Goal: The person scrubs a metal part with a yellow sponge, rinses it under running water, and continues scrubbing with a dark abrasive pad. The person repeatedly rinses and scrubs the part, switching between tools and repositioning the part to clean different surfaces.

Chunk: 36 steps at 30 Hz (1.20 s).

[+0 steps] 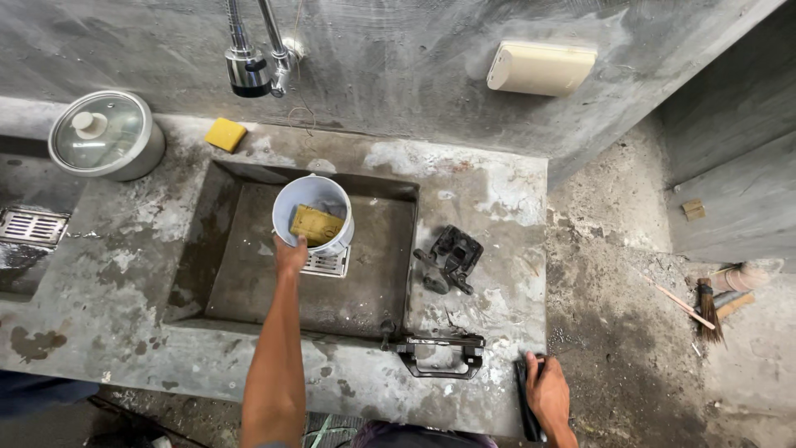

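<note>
My left hand (289,254) grips the near rim of a white pot (313,211) held inside the concrete sink basin (377,274). A yellow scouring sponge (315,224) lies inside the pot. My right hand (547,392) is closed on a black object (524,398) at the near right edge of the counter; its shape is mostly hidden. A black handle bracket (439,353) lies on the counter just left of that hand.
A faucet (249,70) hangs above the sink. A yellow sponge (225,133) and a lidded pot (106,135) sit on the counter's far left. A black metal part (452,257) lies right of the basin. A floor drain grate (31,226) is left; brooms (721,299) lie right.
</note>
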Motion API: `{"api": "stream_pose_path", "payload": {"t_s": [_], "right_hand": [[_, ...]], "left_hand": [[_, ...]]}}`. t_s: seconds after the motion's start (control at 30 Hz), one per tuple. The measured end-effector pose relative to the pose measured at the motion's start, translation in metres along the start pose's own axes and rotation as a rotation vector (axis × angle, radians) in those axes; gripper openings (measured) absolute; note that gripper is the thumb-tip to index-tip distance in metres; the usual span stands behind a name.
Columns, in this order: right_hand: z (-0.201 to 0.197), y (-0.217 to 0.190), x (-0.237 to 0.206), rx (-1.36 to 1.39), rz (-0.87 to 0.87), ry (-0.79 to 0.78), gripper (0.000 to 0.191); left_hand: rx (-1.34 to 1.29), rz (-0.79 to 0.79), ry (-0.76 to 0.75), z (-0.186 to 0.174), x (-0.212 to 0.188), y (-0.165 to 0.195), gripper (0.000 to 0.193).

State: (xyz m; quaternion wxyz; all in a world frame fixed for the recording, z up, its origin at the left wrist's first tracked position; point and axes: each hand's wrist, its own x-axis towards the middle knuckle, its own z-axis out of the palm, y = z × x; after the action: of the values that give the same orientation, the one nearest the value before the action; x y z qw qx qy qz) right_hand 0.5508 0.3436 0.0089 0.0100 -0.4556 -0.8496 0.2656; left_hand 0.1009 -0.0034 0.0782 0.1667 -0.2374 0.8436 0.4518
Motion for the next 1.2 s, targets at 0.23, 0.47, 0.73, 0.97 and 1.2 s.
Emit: {"api": "stream_pose_path", "payload": {"t_s": [0.23, 0.47, 0.73, 0.97, 1.2], "right_hand": [[0.004, 0.006, 0.000, -0.002, 0.046, -0.019, 0.050], [0.015, 0.010, 0.004, -0.024, 0.001, 0.070, 0.048], [0.017, 0.011, 0.008, -0.025, 0.008, 0.085, 0.046], [0.013, 0.008, 0.001, -0.014, 0.024, 0.047, 0.045], [0.014, 0.008, 0.002, -0.019, -0.045, 0.106, 0.048]], "left_hand": [[0.511, 1.184, 0.502, -0.029, 0.005, 0.137, 0.087], [-0.044, 1.191, 0.287, -0.046, 0.004, 0.249, 0.042], [-0.939, 0.740, -0.338, -0.068, 0.032, 0.245, 0.013], [-0.915, 0.353, -0.430, -0.067, 0.031, 0.226, 0.028], [-0.579, 0.411, -0.178, -0.082, 0.042, 0.170, 0.036]]}}
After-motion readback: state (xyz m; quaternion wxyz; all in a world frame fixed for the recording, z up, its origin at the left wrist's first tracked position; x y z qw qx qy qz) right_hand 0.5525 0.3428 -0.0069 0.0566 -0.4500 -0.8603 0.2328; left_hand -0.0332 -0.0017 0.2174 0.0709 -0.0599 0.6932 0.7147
